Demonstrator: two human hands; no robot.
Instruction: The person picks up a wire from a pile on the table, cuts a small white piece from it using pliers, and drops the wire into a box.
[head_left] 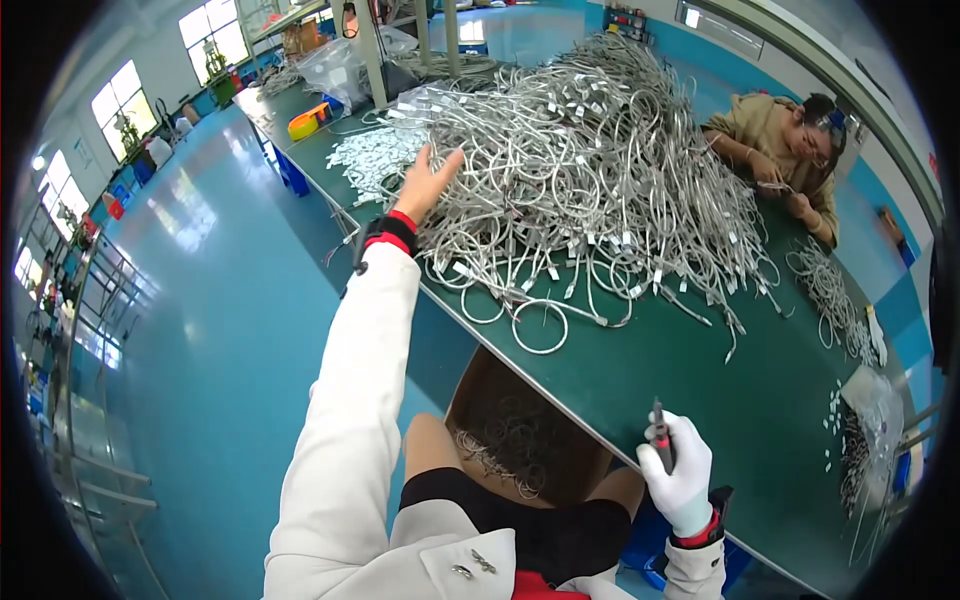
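A big heap of grey cables (590, 170), with coiled loops and small white tags, covers the far part of the green table (620, 385). My left hand (425, 188), bare, reaches to the heap's left edge with thumb and fingers apart. It is beside a scatter of small white pieces (375, 158); whether its fingertips touch a cable I cannot tell. Over the table's near edge, my right hand (684, 478) in a white glove is closed round pliers (662, 438) with red and black handles, their dark tip pointing up and away. The jaws are too small to make out.
Across the table at the right, another person (770, 150) handles a small piece. A smaller cable bundle (830, 295) and a clear plastic bag (875, 400) lie at the right edge. A brown box (515, 435) with cables stands below the table by my legs. A yellow tape dispenser (308, 122) sits far left.
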